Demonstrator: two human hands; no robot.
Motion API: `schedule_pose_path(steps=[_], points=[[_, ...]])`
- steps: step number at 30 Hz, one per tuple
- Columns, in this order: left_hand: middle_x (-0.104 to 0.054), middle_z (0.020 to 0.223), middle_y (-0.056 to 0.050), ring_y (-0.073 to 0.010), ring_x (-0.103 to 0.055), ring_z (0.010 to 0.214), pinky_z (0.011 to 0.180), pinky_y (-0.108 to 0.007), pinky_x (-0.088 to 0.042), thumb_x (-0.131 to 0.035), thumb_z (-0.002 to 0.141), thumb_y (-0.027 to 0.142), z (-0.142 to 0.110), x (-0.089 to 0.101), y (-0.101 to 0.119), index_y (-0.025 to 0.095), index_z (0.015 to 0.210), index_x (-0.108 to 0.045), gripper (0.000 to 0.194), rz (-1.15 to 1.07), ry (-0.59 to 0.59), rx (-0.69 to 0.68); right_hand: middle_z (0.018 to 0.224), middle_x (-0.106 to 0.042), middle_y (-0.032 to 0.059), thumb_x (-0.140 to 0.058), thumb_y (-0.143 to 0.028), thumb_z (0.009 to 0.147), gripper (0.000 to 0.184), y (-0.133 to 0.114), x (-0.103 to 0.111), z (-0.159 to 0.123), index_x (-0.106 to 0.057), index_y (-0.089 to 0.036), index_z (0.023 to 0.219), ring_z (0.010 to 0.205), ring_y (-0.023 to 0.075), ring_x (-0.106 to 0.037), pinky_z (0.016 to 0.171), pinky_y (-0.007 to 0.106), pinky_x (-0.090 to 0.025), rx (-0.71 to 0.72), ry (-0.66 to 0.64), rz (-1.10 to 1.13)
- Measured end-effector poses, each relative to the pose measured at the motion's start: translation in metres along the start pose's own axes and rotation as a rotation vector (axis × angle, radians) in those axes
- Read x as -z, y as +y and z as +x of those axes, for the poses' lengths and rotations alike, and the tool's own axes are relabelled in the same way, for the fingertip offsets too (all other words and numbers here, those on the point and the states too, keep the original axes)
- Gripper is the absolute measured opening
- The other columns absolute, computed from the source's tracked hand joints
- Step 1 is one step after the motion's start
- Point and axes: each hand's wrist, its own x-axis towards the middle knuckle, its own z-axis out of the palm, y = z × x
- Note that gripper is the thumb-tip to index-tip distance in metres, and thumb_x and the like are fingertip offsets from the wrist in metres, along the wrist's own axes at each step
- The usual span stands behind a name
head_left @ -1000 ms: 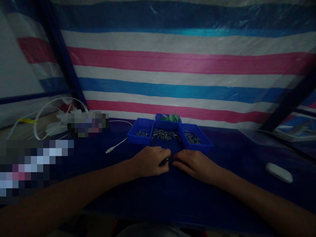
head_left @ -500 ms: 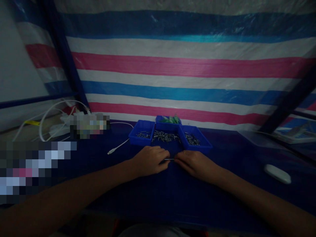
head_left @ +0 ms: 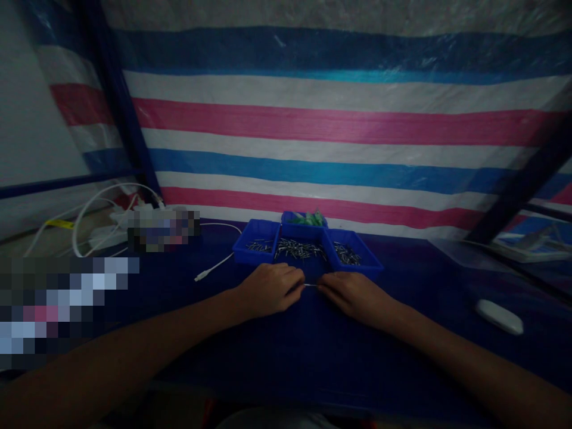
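A thin silvery metal pin (head_left: 311, 285) spans the gap between my two hands, just in front of the bins. My left hand (head_left: 273, 289) pinches one end of it with thumb and fingers. The other end is in the closed fingertips of my right hand (head_left: 351, 292). Whether it is one piece or two joined together is too small to tell. Straight ahead lies a heap of similar metal pins (head_left: 301, 248), between a left blue bin (head_left: 254, 257) and a right blue bin (head_left: 357, 266), each with small metal pieces inside.
A rear blue bin (head_left: 288, 226) holds green pieces. On the blue table (head_left: 286, 363), a white cable (head_left: 218, 262) lies left of the bins and a white oval case (head_left: 499, 316) sits at right. A striped sheet (head_left: 313, 125) hangs behind; cords and a power strip are at left.
My hands have drawn slightly apart, so more of the pin shows between the fingertips. The view has shifted a little; the bins stay in place.
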Motion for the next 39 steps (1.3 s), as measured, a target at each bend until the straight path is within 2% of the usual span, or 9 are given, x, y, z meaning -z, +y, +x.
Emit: schedule_pose_path(steps=[7, 14, 24, 31, 39], points=[[-0.059, 0.083, -0.001, -0.0131, -0.055, 0.077, 0.066, -0.023, -0.043, -0.043, 0.088, 0.020, 0.0000, -0.0015, -0.0008, 0.016, 0.090, -0.050, 0.009, 0.009, -0.001, -0.040, 0.064, -0.058, 0.0017, -0.044, -0.024, 0.088, 0.016, 0.0002, -0.0002, -0.0019, -0.055, -0.016, 0.080, 0.056, 0.0114, -0.052, 0.053, 0.023, -0.029, -0.002, 0.007, -0.042], [-0.059, 0.080, 0.000, -0.0137, -0.056, 0.074, 0.064, -0.024, -0.043, -0.043, 0.088, 0.021, 0.0015, -0.0021, -0.0019, 0.016, 0.088, -0.051, 0.009, 0.059, -0.026, 0.012, 0.064, -0.058, 0.0018, -0.044, -0.024, 0.087, 0.016, 0.0018, -0.0012, -0.0023, -0.056, -0.016, 0.080, 0.055, 0.0106, -0.051, 0.051, 0.023, -0.026, 0.013, -0.003, -0.057], [-0.059, 0.076, 0.000, -0.0147, -0.056, 0.072, 0.061, -0.024, -0.042, -0.044, 0.088, 0.025, 0.0002, -0.0030, -0.0019, 0.017, 0.085, -0.053, 0.012, 0.076, -0.128, -0.023, 0.071, -0.061, 0.0029, -0.040, -0.025, 0.091, 0.019, -0.0011, 0.0018, -0.0026, -0.057, -0.016, 0.087, 0.062, 0.0125, -0.055, 0.056, 0.023, -0.033, 0.050, -0.021, -0.015], [-0.059, 0.077, 0.000, -0.0149, -0.056, 0.074, 0.060, -0.024, -0.041, -0.046, 0.086, 0.027, -0.0006, -0.0030, -0.0017, 0.018, 0.088, -0.054, 0.011, 0.067, -0.145, -0.066, 0.072, -0.061, 0.0037, -0.038, -0.026, 0.092, 0.023, -0.0026, 0.0024, -0.0026, -0.058, -0.016, 0.090, 0.063, 0.0132, -0.056, 0.058, 0.024, -0.035, 0.056, 0.010, 0.010], [-0.059, 0.076, 0.000, -0.0150, -0.056, 0.073, 0.059, -0.024, -0.041, -0.046, 0.086, 0.025, -0.0003, -0.0045, -0.0024, 0.018, 0.087, -0.055, 0.011, 0.085, -0.135, -0.053, 0.069, -0.059, 0.0030, -0.037, -0.026, 0.092, 0.023, -0.0019, 0.0013, -0.0024, -0.057, -0.015, 0.088, 0.060, 0.0128, -0.054, 0.055, 0.024, -0.034, 0.063, 0.006, 0.000]])
